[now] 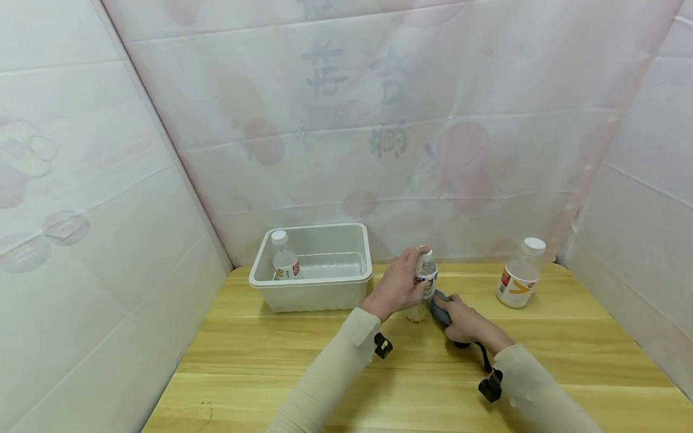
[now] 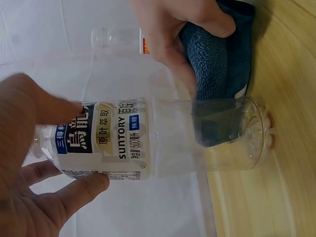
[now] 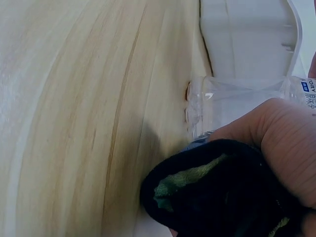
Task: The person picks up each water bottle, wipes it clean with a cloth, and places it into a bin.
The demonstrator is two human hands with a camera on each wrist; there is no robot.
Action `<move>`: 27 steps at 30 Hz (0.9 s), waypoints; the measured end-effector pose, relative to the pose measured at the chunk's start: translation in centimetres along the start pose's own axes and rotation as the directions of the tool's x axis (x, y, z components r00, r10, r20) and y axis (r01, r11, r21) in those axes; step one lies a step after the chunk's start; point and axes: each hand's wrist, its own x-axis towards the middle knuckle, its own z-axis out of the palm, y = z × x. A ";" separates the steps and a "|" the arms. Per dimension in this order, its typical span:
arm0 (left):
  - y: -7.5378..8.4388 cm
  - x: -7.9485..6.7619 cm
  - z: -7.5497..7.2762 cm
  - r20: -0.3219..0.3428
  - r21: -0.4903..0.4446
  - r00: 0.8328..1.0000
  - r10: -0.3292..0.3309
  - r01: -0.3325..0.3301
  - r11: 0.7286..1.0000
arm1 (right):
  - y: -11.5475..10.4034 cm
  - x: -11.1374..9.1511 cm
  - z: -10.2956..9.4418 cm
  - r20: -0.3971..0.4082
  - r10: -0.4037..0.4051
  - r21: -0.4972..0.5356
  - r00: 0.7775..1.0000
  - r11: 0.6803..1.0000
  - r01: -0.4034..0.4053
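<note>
A: Head view first: where to look for the Suntory bottle (image 1: 428, 278)?
B: Upright, just right of the pale bin (image 1: 314, 296). Held high up by the left hand (image 1: 397, 288), with fingers and thumb curled round. At the lower side, a dark cloth (image 1: 441, 308), bunched firmly in the right hand (image 1: 460, 319).
A: And in the left wrist view: how likely to handle?
B: Light, by the look of the clear, thin wall; springy, apt to dent under a hard squeeze (slippery too, perhaps, wherever bare of label). Best to take hold round the label, as here.
A: The cloth?
B: Soft, plush, probably easy to fold; best to grip in a thick wad.
A: Anything in the right wrist view?
B: Just the base, close to the tabletop (image 3: 74, 123); touching or barely clear, hard to tell. Beside it, the folded cloth.
A: Now to count.
B: Three bottles: the held one, a second bottle (image 1: 285, 258) inside the bin, a third bottle (image 1: 520, 276) standing far right. One bin, one cloth.
</note>
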 end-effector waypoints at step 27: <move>-0.2 0.5 0.3 -0.108 0.137 0.994 0.020 -0.005 0.991 | -1.2 -2.8 -7.0 -0.300 -0.223 0.039 0.928 0.969 0.245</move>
